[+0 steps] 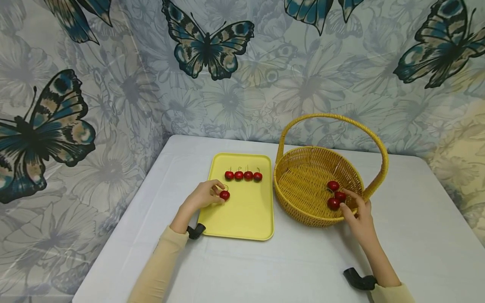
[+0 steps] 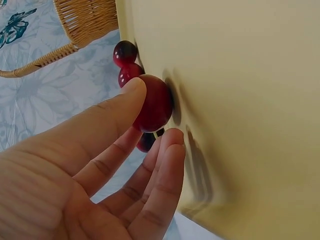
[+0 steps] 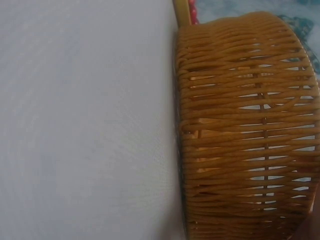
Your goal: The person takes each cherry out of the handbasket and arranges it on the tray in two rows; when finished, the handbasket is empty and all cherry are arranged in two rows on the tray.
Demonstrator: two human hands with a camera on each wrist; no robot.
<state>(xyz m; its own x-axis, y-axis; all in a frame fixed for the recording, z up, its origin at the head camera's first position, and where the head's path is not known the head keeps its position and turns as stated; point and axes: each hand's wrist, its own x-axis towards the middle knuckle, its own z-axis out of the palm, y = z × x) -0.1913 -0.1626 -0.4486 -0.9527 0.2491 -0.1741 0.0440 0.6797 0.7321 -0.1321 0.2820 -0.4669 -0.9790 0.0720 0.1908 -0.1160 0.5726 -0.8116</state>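
My left hand (image 1: 206,193) pinches a dark red cherry (image 2: 156,104) between thumb and finger, just over the yellow tray (image 1: 242,223). Behind it on the tray stands a row of several cherries (image 1: 248,175), stems up. Within the wicker basket (image 1: 299,181) lie a few more cherries (image 1: 333,204) near the right wall. Reaching over the basket's rim, my right hand (image 1: 360,216) has its thumb and fingertip at one of these cherries (image 1: 340,196); whether they grip it cannot be made out. The right wrist view shows the basket's outer side (image 3: 245,130), not the fingers.
The basket's tall arched handle (image 1: 329,115) rises above its rim, with one end close to my right hand. A white cloth covers the table (image 1: 295,265). Walls with butterfly-patterned fabric (image 1: 231,105) stand behind and at the left.
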